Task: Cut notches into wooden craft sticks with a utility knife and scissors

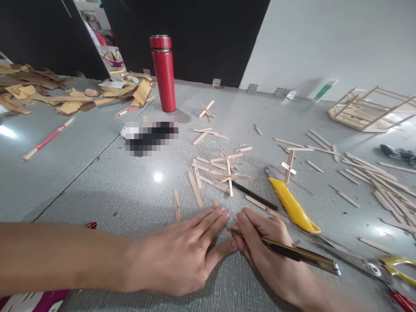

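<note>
My left hand (182,251) lies across a wooden craft stick (229,234), pinning it to the table with fingertips and thumb. Most of that stick is covered by the fingers. In my right hand (266,242) is a dark and gold pen (302,254), gripped near its point, which meets the stick between my hands. Just beyond the fingers lie loose craft sticks (195,190), some with small marks or notches, and a crossed-stick piece (230,177). A black rod (253,194) and a yellow-handled cutter (290,206) are close to my right hand.
Scissors (373,269) lie at the lower right, near a pile of sticks (386,186). A red flask (164,78) stands at the back. Cardboard scraps (29,93) fill the far left. A stick frame (364,123) sits at the far right.
</note>
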The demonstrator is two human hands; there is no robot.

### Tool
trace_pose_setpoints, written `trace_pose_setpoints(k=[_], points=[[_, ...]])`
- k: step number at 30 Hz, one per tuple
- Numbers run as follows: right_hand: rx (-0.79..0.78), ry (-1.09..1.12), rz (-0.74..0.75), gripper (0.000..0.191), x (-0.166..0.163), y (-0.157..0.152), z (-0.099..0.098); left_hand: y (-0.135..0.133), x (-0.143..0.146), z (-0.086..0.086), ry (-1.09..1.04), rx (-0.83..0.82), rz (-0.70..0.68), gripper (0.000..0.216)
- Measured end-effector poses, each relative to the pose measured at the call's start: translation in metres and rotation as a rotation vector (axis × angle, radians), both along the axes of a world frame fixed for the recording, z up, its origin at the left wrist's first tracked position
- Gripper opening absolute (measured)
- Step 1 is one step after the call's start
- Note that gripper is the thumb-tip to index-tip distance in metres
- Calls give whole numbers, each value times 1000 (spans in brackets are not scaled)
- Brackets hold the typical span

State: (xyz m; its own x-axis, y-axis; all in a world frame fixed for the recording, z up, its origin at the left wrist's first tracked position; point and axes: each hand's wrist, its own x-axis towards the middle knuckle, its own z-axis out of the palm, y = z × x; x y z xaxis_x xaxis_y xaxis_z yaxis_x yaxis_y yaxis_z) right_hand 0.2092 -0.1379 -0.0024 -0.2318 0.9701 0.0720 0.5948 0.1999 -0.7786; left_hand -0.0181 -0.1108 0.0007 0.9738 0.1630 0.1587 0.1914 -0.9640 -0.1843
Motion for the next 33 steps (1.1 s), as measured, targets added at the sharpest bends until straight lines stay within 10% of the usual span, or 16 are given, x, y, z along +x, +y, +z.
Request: trace_pose_setpoints(k=[33], points=[[109,-127,123,35,9,3,-7,0,-2,3,-4,30,0,60]])
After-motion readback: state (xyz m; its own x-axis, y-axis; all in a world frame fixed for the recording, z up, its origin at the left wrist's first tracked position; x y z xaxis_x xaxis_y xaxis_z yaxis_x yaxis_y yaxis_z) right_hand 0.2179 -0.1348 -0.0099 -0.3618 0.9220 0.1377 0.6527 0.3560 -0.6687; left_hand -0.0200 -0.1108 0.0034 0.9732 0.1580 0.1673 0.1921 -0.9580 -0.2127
